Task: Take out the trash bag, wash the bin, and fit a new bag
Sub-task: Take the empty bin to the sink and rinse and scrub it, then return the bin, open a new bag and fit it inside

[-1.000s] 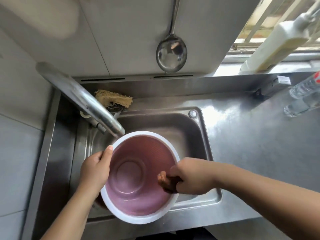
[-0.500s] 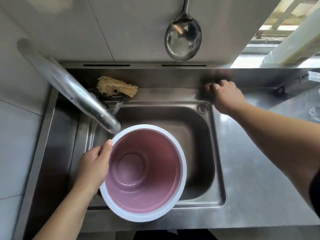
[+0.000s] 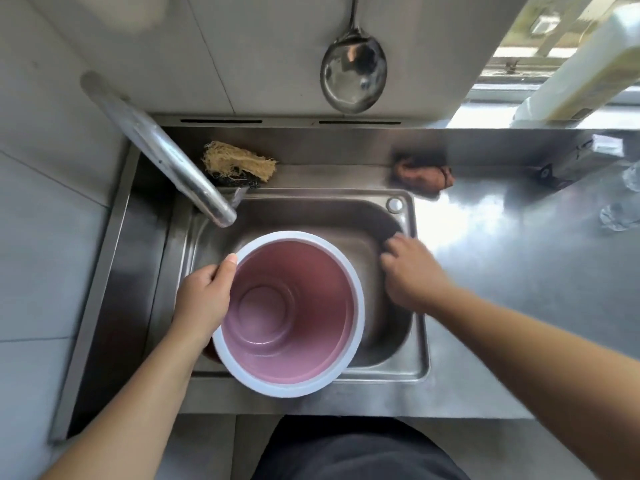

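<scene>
Bin upright in sink, beneath faucet; left hand pinching its rim, right hand beside it, seemingly loose, empty. Steady both sides before rinsing.

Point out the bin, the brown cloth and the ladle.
bin (image 3: 360, 299): head view, white rim, right side.
brown cloth (image 3: 422, 175): head view, middle of the wad.
ladle (image 3: 352, 75): head view, centre of bowl.

Bare forearms, no sleeves; dark trousers below.
</scene>
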### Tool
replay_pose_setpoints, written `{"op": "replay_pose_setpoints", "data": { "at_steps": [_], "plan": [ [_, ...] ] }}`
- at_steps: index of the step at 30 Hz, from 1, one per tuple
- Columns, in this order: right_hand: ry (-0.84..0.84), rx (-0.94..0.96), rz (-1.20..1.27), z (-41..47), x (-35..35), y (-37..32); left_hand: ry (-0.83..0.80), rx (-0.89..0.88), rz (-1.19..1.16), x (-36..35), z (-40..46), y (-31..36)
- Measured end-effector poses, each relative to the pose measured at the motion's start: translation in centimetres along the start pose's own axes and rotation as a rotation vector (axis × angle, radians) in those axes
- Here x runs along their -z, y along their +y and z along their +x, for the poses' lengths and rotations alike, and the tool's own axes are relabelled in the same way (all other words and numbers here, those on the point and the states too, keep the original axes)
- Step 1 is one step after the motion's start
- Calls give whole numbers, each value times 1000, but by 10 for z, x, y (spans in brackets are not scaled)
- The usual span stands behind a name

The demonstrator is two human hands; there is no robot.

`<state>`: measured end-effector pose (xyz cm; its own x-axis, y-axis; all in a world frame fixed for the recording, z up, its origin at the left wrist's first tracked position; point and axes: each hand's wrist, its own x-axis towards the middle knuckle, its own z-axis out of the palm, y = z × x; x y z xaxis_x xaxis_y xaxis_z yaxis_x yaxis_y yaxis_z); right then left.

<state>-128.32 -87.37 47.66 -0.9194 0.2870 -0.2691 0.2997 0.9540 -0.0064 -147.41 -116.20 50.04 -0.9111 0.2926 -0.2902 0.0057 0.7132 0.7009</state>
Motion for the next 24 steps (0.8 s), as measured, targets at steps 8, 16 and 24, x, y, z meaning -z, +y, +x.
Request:
{"op": "replay_pose_setpoints", "data": {
  "at_steps": [8, 16, 24],
  "plan": [
    [-121, -104, 238, -91, -16, -42, -15, -49, 57, -13, -13, 23],
    [-475, -288, 419, -179, -28, -96, -105, -92, 37, -10, -12, 29],
    [-808, -592, 626, -291, -85, -160, -204, -239, -95, 13, -32, 60]
  ]
}}
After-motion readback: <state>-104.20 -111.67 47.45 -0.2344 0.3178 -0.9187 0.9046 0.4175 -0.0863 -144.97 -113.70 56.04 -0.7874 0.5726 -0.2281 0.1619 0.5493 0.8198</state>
